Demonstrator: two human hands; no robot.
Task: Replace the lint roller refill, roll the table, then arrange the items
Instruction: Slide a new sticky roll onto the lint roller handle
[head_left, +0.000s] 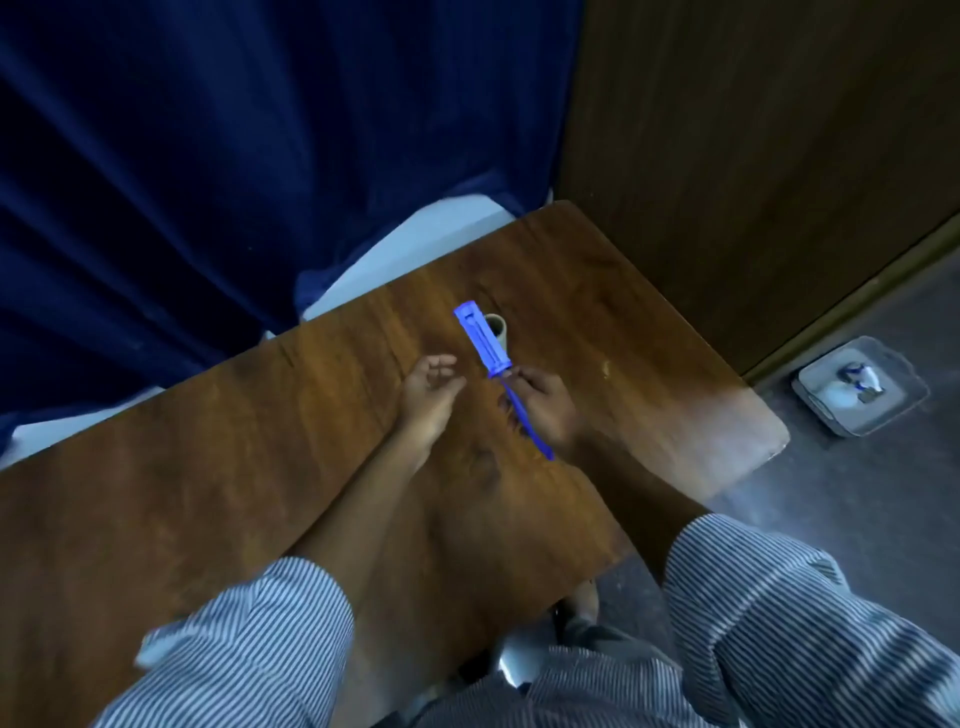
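A blue plastic lint roller (483, 340) with a bare spindle and no refill on it is held over the wooden table (260, 415). My right hand (543, 405) grips its thin handle, the spindle pointing away from me. A cardboard refill core (497, 327) lies on the table just behind and right of the spindle. My left hand (431, 387) hovers to the left of the roller, fingers apart and holding nothing.
A dark blue curtain (234, 156) hangs behind the table on the left, over a pale surface (405, 244). A brown wooden wall (753, 156) stands at right. A clear plastic box (860, 387) with small items sits on the grey floor beyond the table's right edge.
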